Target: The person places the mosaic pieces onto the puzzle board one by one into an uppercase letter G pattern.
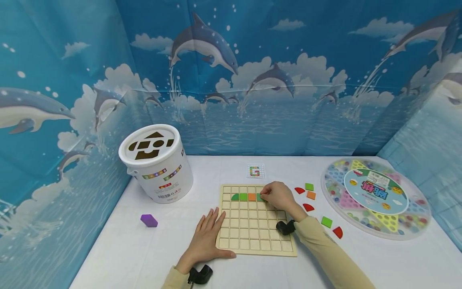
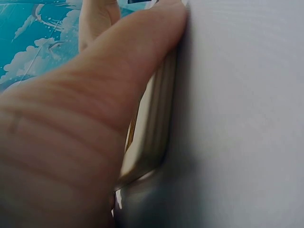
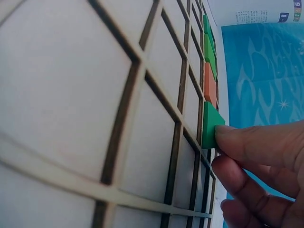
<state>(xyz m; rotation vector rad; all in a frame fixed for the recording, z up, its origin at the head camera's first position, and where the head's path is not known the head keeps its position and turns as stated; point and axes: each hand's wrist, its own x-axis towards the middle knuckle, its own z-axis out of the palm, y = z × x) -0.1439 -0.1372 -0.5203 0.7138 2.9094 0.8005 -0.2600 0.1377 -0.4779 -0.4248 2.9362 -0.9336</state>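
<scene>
Right hand (image 1: 279, 196) pinches a green tile (image 3: 209, 124) narrowly between fingertips (image 3: 247, 142), seating it in the grid board (image 1: 252, 224).

The tile sits in the board's second row, at 3 o'clock of an orange tile (image 1: 252, 196). Left hand (image 1: 207, 237) lies flat, fingers straight, on the board's 8 o'clock edge. Loose tiles (image 1: 310, 195) lie at 3 o'clock; a white bucket (image 1: 159, 168) at 10 o'clock.

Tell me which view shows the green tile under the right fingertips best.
The right wrist view: the green tile fills the near frame, its edge raised from the grid, right hand fingertips on it. In the head view it is mostly hidden by fingers. The left wrist view misses it.
</scene>
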